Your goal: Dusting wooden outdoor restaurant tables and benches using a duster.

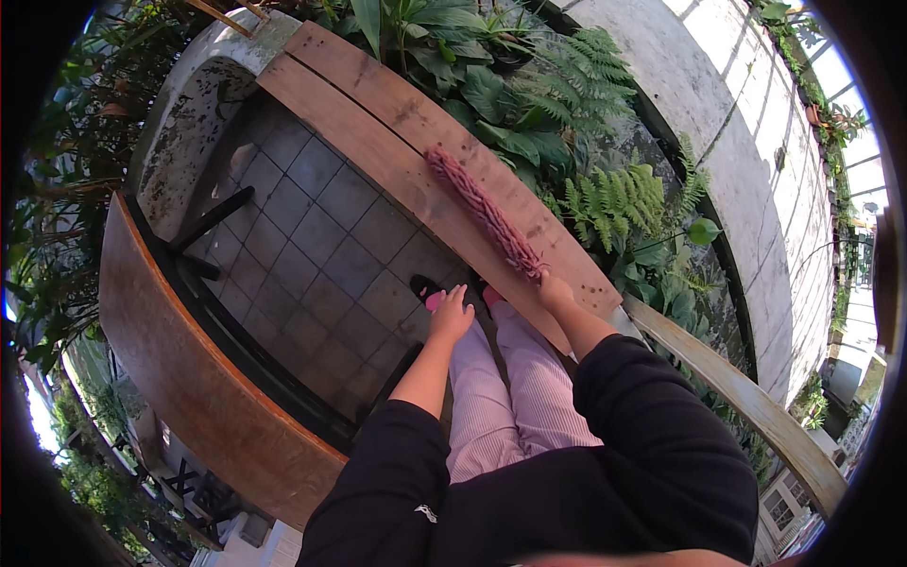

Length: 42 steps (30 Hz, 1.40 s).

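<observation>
My right hand (557, 292) is closed around the near end of a long pink bundle of yarn-like strands (483, 212). The bundle lies along two brown wooden planks (340, 106), close to the narrow gap between them. Whether it has a handle hidden in my fist, I cannot tell. My left hand (451, 312) hangs in the air over my legs, left of the planks. Its fingers are spread and hold nothing.
A wooden table (205, 397) with a dark metal frame stands to the left. Grey floor tiles (333, 262) lie between table and planks. A mottled stone support (170, 135) carries the far plank end. Ferns (613, 198) and broad leaves crowd the right side, near a pale rail (744, 397).
</observation>
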Each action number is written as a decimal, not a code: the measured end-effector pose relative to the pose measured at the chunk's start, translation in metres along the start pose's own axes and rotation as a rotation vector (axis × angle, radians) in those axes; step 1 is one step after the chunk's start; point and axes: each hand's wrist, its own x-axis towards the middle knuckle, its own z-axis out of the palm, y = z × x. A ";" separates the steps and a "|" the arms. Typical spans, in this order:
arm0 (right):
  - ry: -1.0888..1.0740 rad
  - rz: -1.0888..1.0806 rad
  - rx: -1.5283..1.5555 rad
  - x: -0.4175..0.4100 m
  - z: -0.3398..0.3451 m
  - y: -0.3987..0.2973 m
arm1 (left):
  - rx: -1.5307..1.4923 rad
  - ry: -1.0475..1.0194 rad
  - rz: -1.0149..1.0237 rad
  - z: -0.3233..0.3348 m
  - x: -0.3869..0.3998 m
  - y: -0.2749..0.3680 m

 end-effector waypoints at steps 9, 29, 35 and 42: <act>0.203 0.192 0.117 -0.004 0.007 0.068 | 0.066 0.066 0.044 -0.018 0.000 0.022; 0.137 -0.011 0.039 -0.117 0.041 0.078 | 0.254 -0.076 0.104 0.029 -0.105 -0.005; 0.373 0.131 0.455 -0.121 0.054 0.092 | 0.354 -0.080 0.137 0.040 -0.075 0.011; 0.438 0.102 0.583 -0.128 0.104 0.131 | 0.628 0.019 0.405 0.038 0.009 0.066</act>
